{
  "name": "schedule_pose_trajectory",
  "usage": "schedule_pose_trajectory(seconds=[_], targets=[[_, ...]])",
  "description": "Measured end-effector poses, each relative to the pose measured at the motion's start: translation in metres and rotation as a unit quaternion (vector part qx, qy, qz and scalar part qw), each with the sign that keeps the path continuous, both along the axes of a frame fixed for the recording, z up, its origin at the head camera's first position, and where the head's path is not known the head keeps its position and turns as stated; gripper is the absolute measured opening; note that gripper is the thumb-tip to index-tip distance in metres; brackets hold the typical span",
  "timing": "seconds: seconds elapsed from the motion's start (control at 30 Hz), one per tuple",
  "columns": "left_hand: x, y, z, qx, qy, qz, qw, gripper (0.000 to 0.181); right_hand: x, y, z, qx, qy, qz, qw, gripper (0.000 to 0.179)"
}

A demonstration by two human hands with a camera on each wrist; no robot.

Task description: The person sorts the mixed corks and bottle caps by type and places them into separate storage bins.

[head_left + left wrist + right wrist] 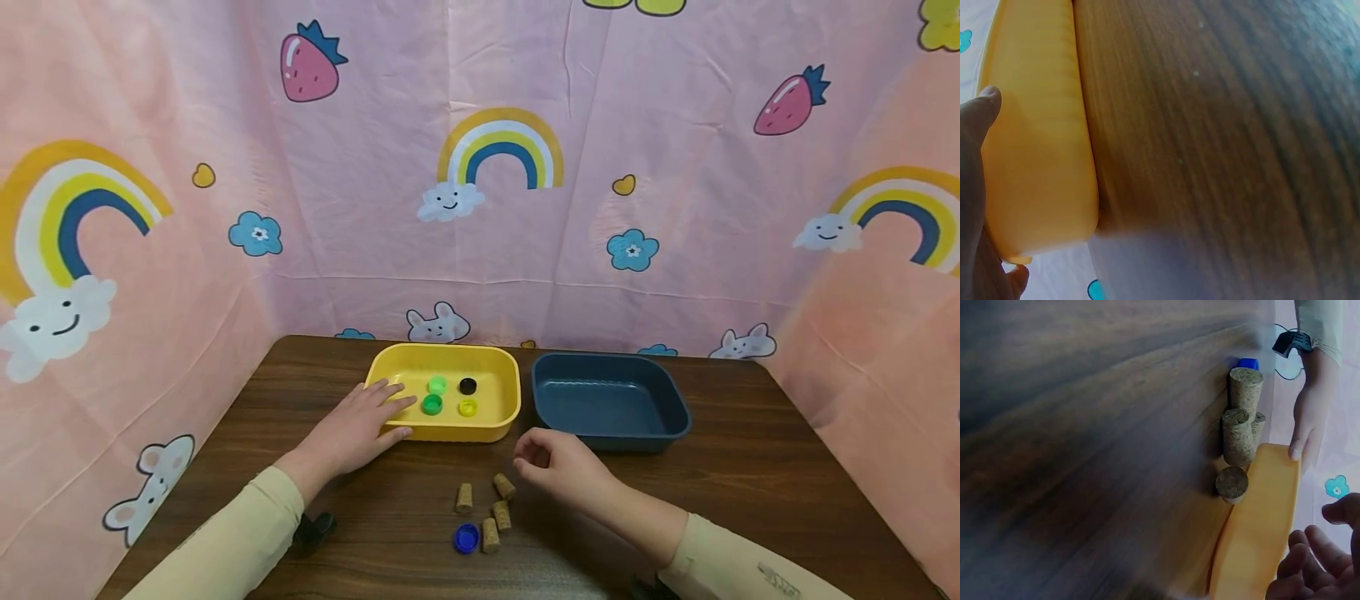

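Observation:
My left hand rests on the left front corner of a yellow bin, fingers spread over its rim and thumb along its front wall. Inside that bin lie a light green bottle cap, a darker green cap, a black cap and a yellow cap. With loosely bent fingers and nothing held, my right hand is above the table, in front of the gap between the bins. Several tapered corks stand or lie to its left, beside a blue cap.
To the right of the yellow bin is a dark blue bin. Both are on a dark wood table. A patterned cloth rises behind the table and along its sides.

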State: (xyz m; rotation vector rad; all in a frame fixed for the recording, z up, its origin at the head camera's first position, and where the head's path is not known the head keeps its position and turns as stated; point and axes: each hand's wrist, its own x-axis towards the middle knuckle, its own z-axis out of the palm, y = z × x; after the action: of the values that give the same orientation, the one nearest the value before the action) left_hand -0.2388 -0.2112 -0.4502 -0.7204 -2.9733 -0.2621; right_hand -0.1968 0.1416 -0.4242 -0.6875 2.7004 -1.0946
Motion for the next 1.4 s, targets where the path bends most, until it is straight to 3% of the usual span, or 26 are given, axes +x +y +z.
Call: schedule_pose_trajectory(seconds=[0.33, 0.63, 0.97, 1.4], targets=[[0.0, 0.004, 0.001, -0.005, -0.003, -0.001, 1.0, 0.06, -0.013, -0.018, -0.006, 0.122, -0.032, 0.055, 0.9905, 0.023], [0.001, 0.006, 0.003, -0.008, -0.009, 0.0, 0.9999, 0.061, -0.014, -0.024, -0.012, 0.173, -0.009, 0.075, 0.982, 0.016], [0.003, 0.007, 0.003, -0.008, -0.019, 0.007, 0.9998, 0.06, -0.013, -0.027, -0.02, 0.18, -0.001, 0.089, 0.9797, 0.014], [0.0, 0.005, 0.002, -0.008, -0.011, 0.012, 0.9998, 0.06, -0.016, -0.019, -0.019, 0.128, 0.011, 0.076, 0.9887, 0.012]])
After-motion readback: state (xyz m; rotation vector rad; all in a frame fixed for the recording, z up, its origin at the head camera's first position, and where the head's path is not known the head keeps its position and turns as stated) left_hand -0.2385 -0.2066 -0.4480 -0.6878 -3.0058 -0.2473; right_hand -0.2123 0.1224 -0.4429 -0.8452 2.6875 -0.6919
